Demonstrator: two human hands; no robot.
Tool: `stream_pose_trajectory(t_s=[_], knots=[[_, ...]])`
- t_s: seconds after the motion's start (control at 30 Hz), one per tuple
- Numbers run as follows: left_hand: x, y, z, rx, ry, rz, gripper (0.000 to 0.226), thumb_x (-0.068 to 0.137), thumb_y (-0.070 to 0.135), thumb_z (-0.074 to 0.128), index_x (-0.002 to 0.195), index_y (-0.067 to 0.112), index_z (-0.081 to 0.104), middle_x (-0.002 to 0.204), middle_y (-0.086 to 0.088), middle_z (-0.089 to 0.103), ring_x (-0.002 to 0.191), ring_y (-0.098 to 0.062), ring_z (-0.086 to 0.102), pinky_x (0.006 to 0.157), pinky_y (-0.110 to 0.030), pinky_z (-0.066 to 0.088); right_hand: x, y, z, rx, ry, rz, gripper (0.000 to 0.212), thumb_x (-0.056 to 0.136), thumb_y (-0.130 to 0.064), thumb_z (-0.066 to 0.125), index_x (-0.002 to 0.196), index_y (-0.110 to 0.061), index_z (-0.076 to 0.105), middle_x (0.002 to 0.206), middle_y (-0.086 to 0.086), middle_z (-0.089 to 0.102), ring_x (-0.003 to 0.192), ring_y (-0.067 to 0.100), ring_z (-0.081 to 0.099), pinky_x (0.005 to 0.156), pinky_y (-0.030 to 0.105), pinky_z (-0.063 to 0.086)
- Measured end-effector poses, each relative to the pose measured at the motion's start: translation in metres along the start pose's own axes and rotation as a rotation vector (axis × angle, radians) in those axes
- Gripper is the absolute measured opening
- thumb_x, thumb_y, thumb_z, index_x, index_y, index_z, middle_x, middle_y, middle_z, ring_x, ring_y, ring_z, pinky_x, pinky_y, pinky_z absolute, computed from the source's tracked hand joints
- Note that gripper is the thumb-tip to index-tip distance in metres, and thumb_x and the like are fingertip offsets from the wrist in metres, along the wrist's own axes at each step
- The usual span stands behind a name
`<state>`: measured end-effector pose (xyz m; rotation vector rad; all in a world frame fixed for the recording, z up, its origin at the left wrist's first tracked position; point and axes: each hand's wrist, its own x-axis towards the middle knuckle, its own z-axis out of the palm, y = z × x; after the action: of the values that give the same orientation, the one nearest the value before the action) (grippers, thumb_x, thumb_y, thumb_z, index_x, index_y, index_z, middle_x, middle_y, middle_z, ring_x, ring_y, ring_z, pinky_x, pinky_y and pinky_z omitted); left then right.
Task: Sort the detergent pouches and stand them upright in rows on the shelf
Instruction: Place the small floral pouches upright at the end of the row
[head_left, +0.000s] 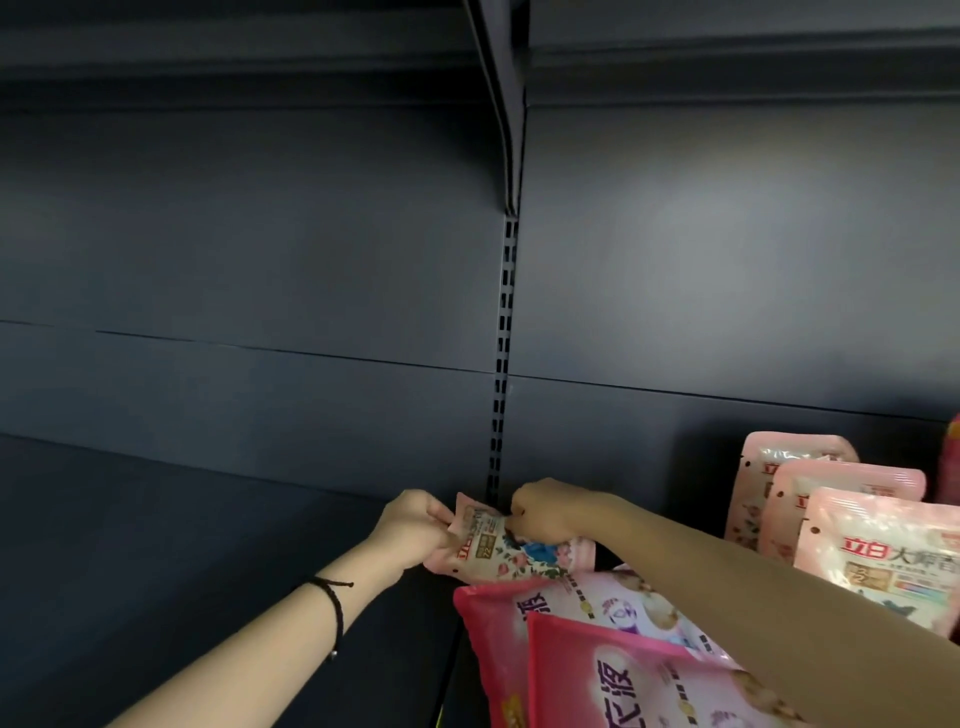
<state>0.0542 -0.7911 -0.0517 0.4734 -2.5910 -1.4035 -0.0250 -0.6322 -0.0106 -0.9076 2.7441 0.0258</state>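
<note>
Pale-pink floral detergent pouch (511, 553), tilted, pinched by left hand (410, 530) and right hand (545, 512).

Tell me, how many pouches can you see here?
6. Flowered pouch between left hand and right hand; three pale pouches in a row at right; two dark pink pouches in front. Others may be hidden.

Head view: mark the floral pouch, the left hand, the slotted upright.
floral pouch (511, 556), head view, printed front, on the flowers
left hand (414, 530), head view, back of the hand
slotted upright (502, 364), head view, middle of the strip
</note>
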Motion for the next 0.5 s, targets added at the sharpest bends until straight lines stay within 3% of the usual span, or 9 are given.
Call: stream_pose_trajectory(t_s=[0.03, 0.1, 0.17, 0.27, 0.4, 0.5], knots=[[-0.001, 0.001, 0.000, -0.035, 0.023, 0.009, 0.016, 0.080, 0.005, 0.073, 0.089, 0.016, 0.064, 0.088, -0.002, 0.067, 0.087, -0.013, 0.062, 0.059, -0.017, 0.044, -0.001, 0.001, 0.000, 0.027, 0.011, 0.000, 0.031, 0.098, -0.034, 0.042, 0.102, -0.008, 0.058, 0.104, 0.011, 0.061, 0.081, 0.020, 0.055, 0.065, 0.031, 0.042], [-0.003, 0.004, -0.001, -0.093, 0.085, 0.056, 0.017, 0.083, 0.001, 0.068, 0.085, 0.017, 0.063, 0.082, 0.001, 0.063, 0.080, -0.011, 0.059, 0.057, -0.018, 0.043, -0.007, 0.003, -0.002, 0.108, 0.084, -0.004, 0.045, 0.097, -0.037, 0.045, 0.135, -0.014, 0.041, 0.127, 0.010, 0.055, 0.100, 0.022, 0.058, 0.079, 0.034, 0.048], [-0.004, 0.012, -0.007, -0.098, 0.176, 0.149, 0.017, 0.085, -0.001, 0.062, 0.086, 0.016, 0.063, 0.082, 0.003, 0.062, 0.077, -0.008, 0.057, 0.056, -0.017, 0.042, -0.013, 0.007, -0.007, 0.251, 0.208, -0.016, 0.054, 0.095, -0.041, 0.046, 0.143, -0.022, 0.031, 0.128, 0.007, 0.054, 0.101, 0.021, 0.060, 0.079, 0.034, 0.051], [-0.007, 0.030, -0.020, -0.142, 0.269, 0.302, 0.017, 0.087, -0.001, 0.059, 0.089, 0.015, 0.064, 0.089, 0.002, 0.062, 0.080, -0.007, 0.059, 0.060, -0.015, 0.044, -0.024, 0.006, -0.015, 0.484, 0.364, -0.019, 0.040, 0.095, -0.038, 0.049, 0.132, -0.021, 0.047, 0.106, -0.001, 0.061, 0.081, 0.009, 0.062, 0.065, 0.025, 0.051], [-0.014, 0.049, -0.030, -0.241, 0.294, 0.460, 0.018, 0.087, -0.001, 0.062, 0.089, 0.015, 0.067, 0.093, 0.002, 0.065, 0.088, -0.013, 0.063, 0.074, -0.026, 0.053, -0.039, 0.008, -0.017, 0.808, 0.529, 0.000, 0.008, 0.093, -0.024, 0.059, 0.093, -0.017, 0.062, 0.096, 0.003, 0.070, 0.086, 0.017, 0.069, 0.071, 0.027, 0.056], [-0.022, 0.056, -0.025, -0.322, 0.318, 0.529, 0.021, 0.085, 0.003, 0.067, 0.092, 0.023, 0.064, 0.096, 0.008, 0.065, 0.092, -0.011, 0.064, 0.076, -0.023, 0.052, -0.054, 0.011, -0.015, 0.979, 0.604, 0.000, 0.010, 0.094, -0.015, 0.058, 0.084, -0.013, 0.061, 0.094, 0.009, 0.071, 0.088, 0.022, 0.070, 0.077, 0.033, 0.058]])
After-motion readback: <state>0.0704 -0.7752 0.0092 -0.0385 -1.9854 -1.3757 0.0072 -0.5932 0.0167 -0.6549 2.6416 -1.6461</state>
